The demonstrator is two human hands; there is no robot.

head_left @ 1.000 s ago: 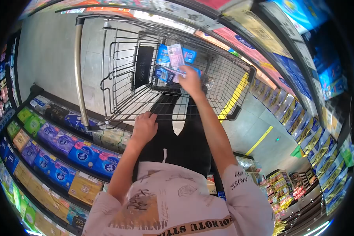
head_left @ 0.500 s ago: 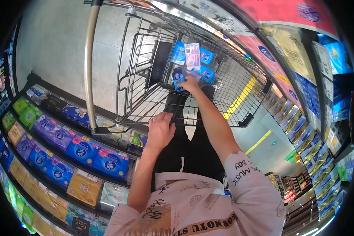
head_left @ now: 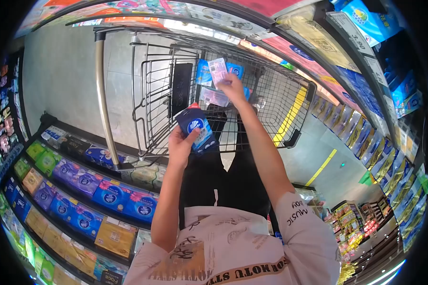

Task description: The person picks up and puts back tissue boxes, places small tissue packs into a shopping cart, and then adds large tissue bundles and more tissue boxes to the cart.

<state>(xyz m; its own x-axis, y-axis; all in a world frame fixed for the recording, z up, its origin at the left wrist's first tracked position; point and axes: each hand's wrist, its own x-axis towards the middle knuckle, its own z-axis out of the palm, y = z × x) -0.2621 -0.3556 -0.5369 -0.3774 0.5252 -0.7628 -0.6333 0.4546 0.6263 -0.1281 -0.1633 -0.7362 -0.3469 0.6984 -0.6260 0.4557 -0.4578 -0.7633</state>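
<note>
My left hand (head_left: 179,146) grips a dark blue tissue pack (head_left: 202,135) at the near side of the shopping cart (head_left: 137,111), thumb across its front. Inside the cart, the fingers of my right hand (head_left: 233,89) close on the lower end of a pale pink-and-white pack (head_left: 217,69), which tilts to the left. Just below it lies a second pale pack (head_left: 213,97). Blue tissue packs (head_left: 203,75) rest behind them in the cart, partly covered by the pale pack and my hand.
The cart's handle bar (head_left: 100,90) runs along the left. Shelves of tissue packs (head_left: 110,194) stand at lower left. More shelving with price tags (head_left: 349,31) rises at upper right. A yellow stripe (head_left: 290,116) marks the floor beneath the cart.
My left hand, earlier bare at the cart's near edge, now holds the dark blue pack that was under my right hand. My right hand has moved up to the pale pack, which has tilted.
</note>
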